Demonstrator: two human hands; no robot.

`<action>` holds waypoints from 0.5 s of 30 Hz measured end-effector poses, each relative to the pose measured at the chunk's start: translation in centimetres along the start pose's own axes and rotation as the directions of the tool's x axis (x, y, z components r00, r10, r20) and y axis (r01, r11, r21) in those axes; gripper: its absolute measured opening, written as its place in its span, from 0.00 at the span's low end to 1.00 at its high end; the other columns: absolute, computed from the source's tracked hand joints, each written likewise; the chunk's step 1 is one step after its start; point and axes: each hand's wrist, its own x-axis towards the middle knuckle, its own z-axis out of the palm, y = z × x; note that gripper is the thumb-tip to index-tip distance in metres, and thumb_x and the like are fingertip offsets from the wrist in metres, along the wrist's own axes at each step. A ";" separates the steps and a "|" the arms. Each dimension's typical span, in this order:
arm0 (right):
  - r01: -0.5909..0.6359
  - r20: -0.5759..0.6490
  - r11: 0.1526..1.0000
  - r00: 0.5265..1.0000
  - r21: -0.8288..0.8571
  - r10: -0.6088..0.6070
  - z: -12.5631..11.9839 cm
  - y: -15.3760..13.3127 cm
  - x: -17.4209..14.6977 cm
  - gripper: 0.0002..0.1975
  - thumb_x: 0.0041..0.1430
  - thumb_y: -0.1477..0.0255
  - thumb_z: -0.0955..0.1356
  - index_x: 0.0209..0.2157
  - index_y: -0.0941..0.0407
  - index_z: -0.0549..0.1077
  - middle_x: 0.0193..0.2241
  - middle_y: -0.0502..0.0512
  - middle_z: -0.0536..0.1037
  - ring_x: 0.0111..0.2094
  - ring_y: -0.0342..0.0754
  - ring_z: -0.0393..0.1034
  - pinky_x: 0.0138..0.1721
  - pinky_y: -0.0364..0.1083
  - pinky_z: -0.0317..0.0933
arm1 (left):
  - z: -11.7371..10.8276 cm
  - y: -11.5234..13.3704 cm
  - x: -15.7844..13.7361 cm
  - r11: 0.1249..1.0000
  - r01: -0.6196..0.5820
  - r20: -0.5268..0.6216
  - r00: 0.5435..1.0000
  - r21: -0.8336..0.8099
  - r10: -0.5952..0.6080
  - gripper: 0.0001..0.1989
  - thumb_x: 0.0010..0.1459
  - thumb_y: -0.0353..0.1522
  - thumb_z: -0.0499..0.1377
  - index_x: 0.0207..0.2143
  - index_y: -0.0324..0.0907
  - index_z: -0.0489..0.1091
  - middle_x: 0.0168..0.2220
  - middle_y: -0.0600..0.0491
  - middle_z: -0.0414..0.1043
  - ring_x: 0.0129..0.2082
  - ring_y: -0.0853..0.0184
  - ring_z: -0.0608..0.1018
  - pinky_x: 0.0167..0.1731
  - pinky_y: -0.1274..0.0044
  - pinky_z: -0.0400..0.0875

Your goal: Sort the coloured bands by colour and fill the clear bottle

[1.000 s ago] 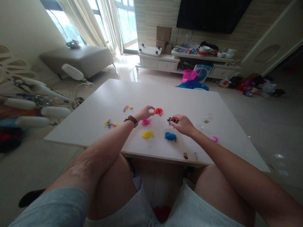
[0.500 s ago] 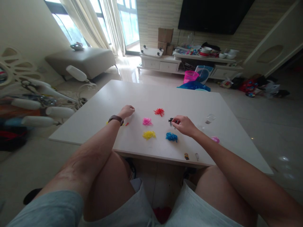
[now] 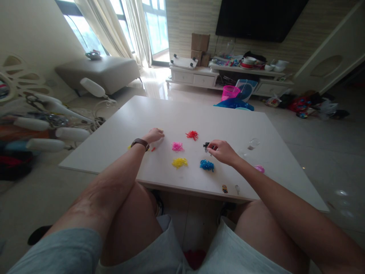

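Observation:
My left hand [image 3: 154, 134], with a dark band on its wrist, rests low over the white table [image 3: 168, 114], its fingers extended and slightly apart. A small red piece [image 3: 153, 149] and some yellow bits [image 3: 147, 148] lie by that wrist. My right hand [image 3: 221, 151] is closed in a pinch at the pile of small black bands [image 3: 205, 145], covering part of it. Between and below my hands are a red pile [image 3: 192, 135], a pink pile [image 3: 177, 146], a yellow pile [image 3: 179, 163] and a blue pile [image 3: 207, 165] of similar small bands.
Near the front edge lie a small yellow figure [image 3: 224, 188] and a small pale item [image 3: 237, 188]. A clear container [image 3: 253, 143] and a pink item [image 3: 259, 168] are at the right. Beyond the table stands a pink basket [image 3: 230, 92]; a white lamp [image 3: 92, 87] is at left.
My left hand has shifted slightly right, and its fingers have spread from a pinch. My right hand stays at the black pile.

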 end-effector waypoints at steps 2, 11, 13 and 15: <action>-0.001 -0.003 1.000 1.000 0.004 0.001 0.0 0.0 0.0 0.09 0.58 0.68 0.67 0.29 0.56 0.78 0.32 0.54 0.80 0.30 0.45 0.70 0.34 0.43 0.59 | -0.3 -0.2 0.1 1.000 0.007 0.034 0.999 0.002 -0.007 0.04 0.42 0.27 0.66 0.25 0.40 0.77 0.32 0.50 0.80 0.36 0.62 0.79 0.37 0.77 0.71; -0.005 0.012 1.000 1.000 -0.004 0.005 -0.1 -0.2 -0.1 0.09 0.58 0.69 0.67 0.28 0.55 0.78 0.30 0.53 0.80 0.29 0.45 0.70 0.34 0.43 0.59 | -1.7 -0.9 0.4 0.991 0.083 -0.178 0.979 -0.106 -0.101 0.11 0.41 0.31 0.71 0.30 0.37 0.78 0.28 0.48 0.79 0.30 0.64 0.78 0.31 0.75 0.72; -0.004 0.021 1.000 1.000 -0.004 0.004 -0.1 -0.2 -0.1 0.09 0.58 0.69 0.67 0.28 0.55 0.78 0.29 0.53 0.80 0.29 0.45 0.70 0.34 0.43 0.59 | -1.7 -1.2 0.6 0.988 0.096 -0.201 0.972 -0.121 -0.119 0.12 0.42 0.31 0.71 0.31 0.37 0.78 0.28 0.48 0.78 0.29 0.64 0.78 0.29 0.76 0.72; -0.004 0.028 1.000 1.000 -0.003 0.004 0.0 -0.1 -0.1 0.09 0.58 0.69 0.67 0.29 0.55 0.78 0.29 0.53 0.81 0.29 0.45 0.70 0.34 0.43 0.59 | -1.6 -1.4 0.7 0.985 0.098 -0.224 0.966 -0.143 -0.129 0.12 0.43 0.29 0.71 0.33 0.37 0.77 0.28 0.48 0.78 0.29 0.65 0.78 0.28 0.76 0.72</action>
